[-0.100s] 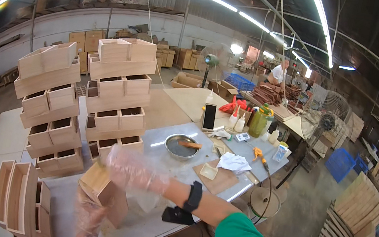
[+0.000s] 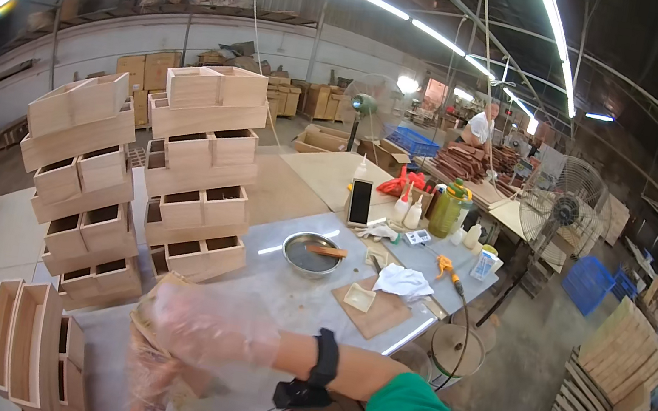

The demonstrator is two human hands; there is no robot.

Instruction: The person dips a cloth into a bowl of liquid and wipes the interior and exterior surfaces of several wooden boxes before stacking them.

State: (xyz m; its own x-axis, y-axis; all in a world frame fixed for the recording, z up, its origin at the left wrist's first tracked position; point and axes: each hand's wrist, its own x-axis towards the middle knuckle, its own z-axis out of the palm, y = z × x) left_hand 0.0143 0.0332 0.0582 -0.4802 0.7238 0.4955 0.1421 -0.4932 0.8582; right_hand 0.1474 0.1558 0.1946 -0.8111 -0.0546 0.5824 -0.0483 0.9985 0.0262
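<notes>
My left hand [image 2: 152, 371], in a clear plastic glove, grips a pale wooden box [image 2: 146, 312] at the table's near edge. My right hand [image 2: 215, 327], gloved the same way, lies over the box and hides most of it. Motion smears its fingers, so whether they hold anything does not show. Beyond the hands, a round metal bowl [image 2: 295, 259] holds a dark liquid, with a brown wooden-looking piece [image 2: 326, 251] across its rim.
Stacked wooden boxes [image 2: 208, 156] rise at the left, with more boxes [image 2: 32, 339] standing nearer. A phone [image 2: 360, 202], glue bottles [image 2: 413, 213], a white cloth [image 2: 405, 282] and an orange air gun [image 2: 446, 267] lie to the right. A fan [image 2: 565, 210] stands beyond; a person [image 2: 481, 128] works farther back.
My right hand has swept down and left over the wooden box, covering more of it. The box appears tilted differently in my left hand, which stays near the same place.
</notes>
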